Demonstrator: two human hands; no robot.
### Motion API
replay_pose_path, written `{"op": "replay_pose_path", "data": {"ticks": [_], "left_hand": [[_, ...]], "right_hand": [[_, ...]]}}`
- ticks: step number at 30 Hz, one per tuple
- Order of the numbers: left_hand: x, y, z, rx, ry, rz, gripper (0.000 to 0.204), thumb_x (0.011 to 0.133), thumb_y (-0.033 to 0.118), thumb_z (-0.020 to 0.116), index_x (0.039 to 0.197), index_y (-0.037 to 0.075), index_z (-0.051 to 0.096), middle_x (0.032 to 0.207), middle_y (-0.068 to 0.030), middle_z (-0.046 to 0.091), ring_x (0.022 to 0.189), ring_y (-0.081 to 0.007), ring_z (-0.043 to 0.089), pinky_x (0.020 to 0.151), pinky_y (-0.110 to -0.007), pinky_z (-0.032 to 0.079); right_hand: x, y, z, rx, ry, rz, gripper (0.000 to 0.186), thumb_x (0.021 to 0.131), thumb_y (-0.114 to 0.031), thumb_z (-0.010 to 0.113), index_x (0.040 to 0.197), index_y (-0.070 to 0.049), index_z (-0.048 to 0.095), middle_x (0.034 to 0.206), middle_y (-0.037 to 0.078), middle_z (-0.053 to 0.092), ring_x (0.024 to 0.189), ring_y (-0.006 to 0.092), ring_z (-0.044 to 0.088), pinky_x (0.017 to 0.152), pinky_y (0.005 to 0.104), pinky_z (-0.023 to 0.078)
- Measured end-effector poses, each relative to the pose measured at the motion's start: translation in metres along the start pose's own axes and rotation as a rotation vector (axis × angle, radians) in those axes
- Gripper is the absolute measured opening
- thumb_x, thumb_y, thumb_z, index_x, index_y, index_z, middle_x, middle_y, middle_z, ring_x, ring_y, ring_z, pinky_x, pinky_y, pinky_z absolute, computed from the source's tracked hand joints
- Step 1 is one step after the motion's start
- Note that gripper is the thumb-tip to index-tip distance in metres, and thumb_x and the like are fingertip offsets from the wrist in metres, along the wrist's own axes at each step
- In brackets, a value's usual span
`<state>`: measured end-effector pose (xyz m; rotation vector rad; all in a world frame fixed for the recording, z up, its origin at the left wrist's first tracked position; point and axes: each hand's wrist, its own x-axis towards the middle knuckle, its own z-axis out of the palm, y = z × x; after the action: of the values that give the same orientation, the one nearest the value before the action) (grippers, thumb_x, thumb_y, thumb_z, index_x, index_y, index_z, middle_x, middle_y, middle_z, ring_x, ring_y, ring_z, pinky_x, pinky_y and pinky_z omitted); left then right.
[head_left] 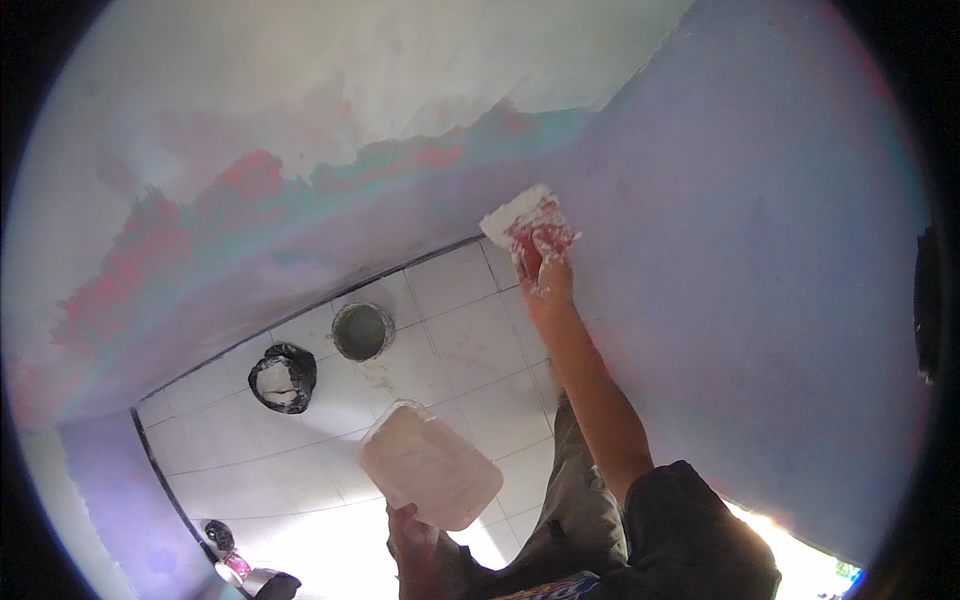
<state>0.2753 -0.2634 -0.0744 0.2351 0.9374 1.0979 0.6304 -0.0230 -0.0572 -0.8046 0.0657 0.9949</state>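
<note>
My right hand [543, 262], smeared with white paste, is closed around a putty knife [527, 212] with a broad blade coated in white putty. The knife is close to the corner where the partly coated wall meets the purple wall; I cannot tell whether the blade touches a wall. Lower down, my left hand [412, 530] grips the near edge of a pale rectangular board [432, 465] with rounded corners. A whitish film covers the board's face. The handle of the knife is mostly hidden in my fingers.
On the white tiled floor stand a round bucket [362, 331] of greyish liquid and a black bag [283, 378] holding white material. The wall ahead [380, 70] is white above, with ragged pink and teal patches. A purple wall [740, 270] rises at right. Small items [235, 567] lie lower left.
</note>
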Motion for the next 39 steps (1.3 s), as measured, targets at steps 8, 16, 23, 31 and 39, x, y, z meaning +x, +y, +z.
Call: {"op": "replay_pose_path", "data": {"ticks": [8, 16, 23, 31, 39], "left_hand": [[0.029, 0.007, -0.03, 0.034, 0.106, -0.005, 0.08, 0.071, 0.022, 0.066, 0.142, 0.005, 0.031, 0.127, -0.0152, 0.047, 0.12, -0.0347, 0.045, 0.098, -0.049, 0.042], [0.048, 0.011, -0.031, 0.557, 0.489, -0.169, 0.049, 0.084, 0.026, 0.063, 0.124, 0.002, 0.049, 0.103, -0.0099, 0.056, 0.078, -0.0231, 0.052, 0.066, -0.036, 0.046], [0.037, 0.027, 0.036, 0.72, 0.727, -0.058, 0.033, 0.088, 0.033, 0.064, 0.103, 0.004, 0.062, 0.077, -0.0025, 0.052, 0.05, -0.0116, 0.039, 0.043, -0.027, 0.034], [0.022, 0.041, 0.055, 0.768, 0.575, 0.087, 0.036, 0.088, 0.032, 0.065, 0.112, 0.007, 0.06, 0.078, -0.0037, 0.055, 0.05, -0.0113, 0.04, 0.043, -0.027, 0.036], [0.024, 0.059, 0.105, 0.69, 0.757, -0.142, 0.041, 0.085, 0.037, 0.066, 0.114, 0.008, 0.059, 0.075, -0.0049, 0.054, 0.048, -0.0128, 0.041, 0.043, -0.031, 0.039]], "right_hand": [[0.045, -0.039, 0.092, -0.715, -0.233, -1.146, 0.037, 0.097, -0.007, 0.05, 0.134, -0.001, 0.049, 0.13, 0.014, 0.056, 0.112, 0.0279, 0.058, 0.098, 0.0381, 0.045], [0.19, 0.072, 0.085, -1.236, -0.165, -1.791, 0.051, 0.089, -0.002, 0.056, 0.139, 0.002, 0.044, 0.142, 0.024, 0.045, 0.132, 0.0421, 0.043, 0.105, 0.0498, 0.039], [0.187, 0.121, 0.015, -1.427, -0.33, -1.474, 0.055, 0.084, 0.004, 0.053, 0.138, 0.0, 0.046, 0.139, 0.024, 0.048, 0.127, 0.0431, 0.047, 0.104, 0.0497, 0.039], [0.159, -0.003, 0.127, -1.368, -0.17, -1.674, 0.056, 0.081, 0.002, 0.059, 0.136, -0.006, 0.051, 0.127, 0.02, 0.059, 0.12, 0.0371, 0.055, 0.1, 0.0463, 0.042], [0.168, 0.093, 0.055, -1.487, -0.388, -1.511, 0.058, 0.073, 0.006, 0.059, 0.131, -0.005, 0.056, 0.121, 0.018, 0.062, 0.11, 0.0369, 0.059, 0.094, 0.0457, 0.046]]}}
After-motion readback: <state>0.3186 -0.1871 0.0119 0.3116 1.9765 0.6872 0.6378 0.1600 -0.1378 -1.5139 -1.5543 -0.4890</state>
